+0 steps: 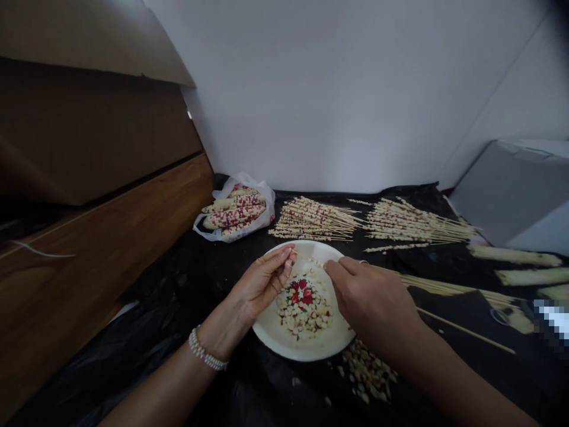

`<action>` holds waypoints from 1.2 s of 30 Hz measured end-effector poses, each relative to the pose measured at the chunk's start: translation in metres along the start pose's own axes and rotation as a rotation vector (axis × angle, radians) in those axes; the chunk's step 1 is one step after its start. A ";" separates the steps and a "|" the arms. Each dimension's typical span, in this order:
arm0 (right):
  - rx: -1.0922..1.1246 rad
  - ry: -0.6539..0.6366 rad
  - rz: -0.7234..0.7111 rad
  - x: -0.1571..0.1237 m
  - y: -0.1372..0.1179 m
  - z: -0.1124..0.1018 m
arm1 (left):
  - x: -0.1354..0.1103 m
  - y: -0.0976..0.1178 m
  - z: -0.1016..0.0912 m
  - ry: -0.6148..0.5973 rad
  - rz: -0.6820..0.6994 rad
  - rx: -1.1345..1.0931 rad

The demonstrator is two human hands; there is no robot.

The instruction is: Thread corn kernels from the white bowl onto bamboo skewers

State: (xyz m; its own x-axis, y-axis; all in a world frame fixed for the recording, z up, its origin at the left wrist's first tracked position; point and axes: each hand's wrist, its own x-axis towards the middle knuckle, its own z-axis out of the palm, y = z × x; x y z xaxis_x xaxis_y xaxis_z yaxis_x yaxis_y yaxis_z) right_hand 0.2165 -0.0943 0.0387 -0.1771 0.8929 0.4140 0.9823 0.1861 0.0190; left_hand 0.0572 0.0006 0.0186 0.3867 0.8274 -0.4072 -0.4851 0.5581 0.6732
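Observation:
My right hand (371,296) is closed around a thin wooden skewer (311,259) with several corn kernels threaded near its tip. At that tip, the fingers of my left hand (267,281) pinch a small pale corn kernel (291,251), partly hidden by the fingertips. Both hands are above a white plate (302,354) with a red strawberry print. Loose corn kernels (306,320), pale with some dark red, lie in the plate. Another pile of kernels (368,370) lies on the black sheet beside it, below my right forearm.
Behind the plate are a plastic bag (267,193) of red-and-white corn cobs (237,216) and two stacks of threaded skewers (311,218) (400,219). Bare skewers (444,284) and stripped cobs (515,256) lie right. Black plastic (213,255) covers the surface; a cardboard box (98,130) stands left.

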 end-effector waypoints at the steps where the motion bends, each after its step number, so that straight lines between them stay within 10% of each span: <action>1: 0.005 -0.013 0.006 0.000 0.000 -0.001 | -0.002 0.001 0.001 0.011 -0.003 -0.005; 36: 0.023 -0.127 0.006 0.003 0.003 -0.004 | 0.005 -0.003 -0.009 -0.086 -0.032 0.134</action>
State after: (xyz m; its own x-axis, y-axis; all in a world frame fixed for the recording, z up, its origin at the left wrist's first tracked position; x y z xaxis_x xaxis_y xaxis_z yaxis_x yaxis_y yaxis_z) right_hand 0.2195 -0.0926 0.0437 -0.1790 0.9385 0.2952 0.9820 0.1887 -0.0045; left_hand 0.0538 0.0037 0.0086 0.4683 0.7981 -0.3793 -0.3649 0.5656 0.7396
